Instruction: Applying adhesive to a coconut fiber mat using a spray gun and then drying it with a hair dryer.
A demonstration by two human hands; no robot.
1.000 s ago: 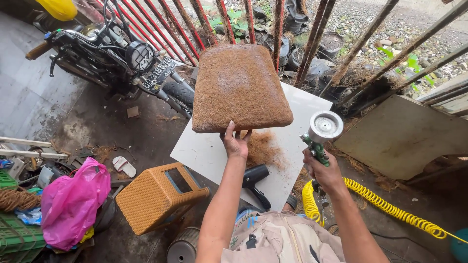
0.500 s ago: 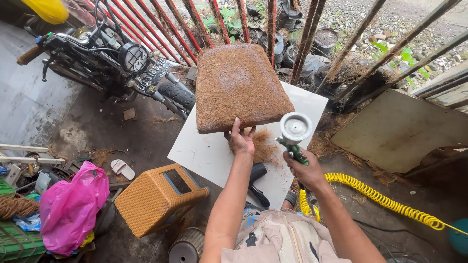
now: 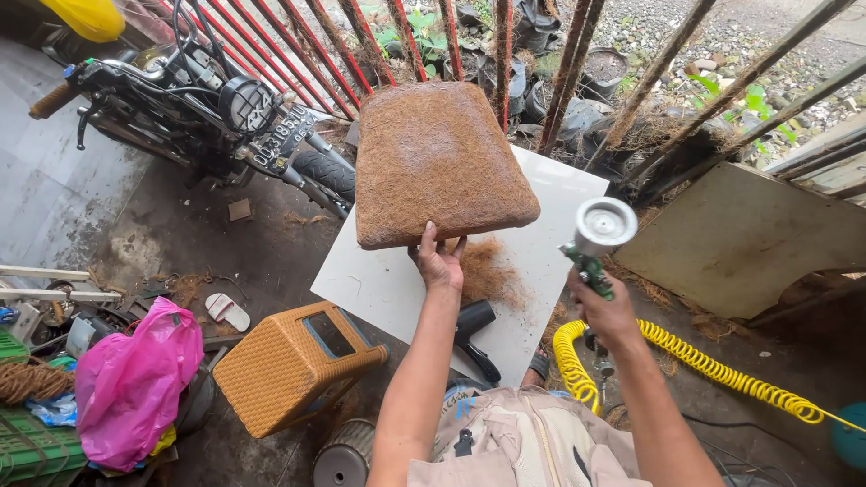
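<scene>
A pink bag sits low on the far left, beside a green crate. Above it a dark motorbike is parked against red bars. A white sandal lies on the dirty floor near the bag. Just right of that, an orange stool is tipped on its side, and a small grey can stands under it.

In the middle, the left hand is raised. Its thumb and fingers pinch the bottom edge of a brown pad made of rough fibre. The pad is held up in the air and tilted, above a white board that lies flat on the floor. A little heap of loose brown fibre rests on the board, right by the hand. A black tool lies on the board's near edge; it may be a hair dryer, but it is hard to tell.

To the right, the right hand is wrapped tight around the green handle of a spray gun. The gun's round silver cup sits on top, just right of the pad and not touching it. A curly yellow hose runs from under the hand across the floor to the right. A tan board leans behind it.
</scene>
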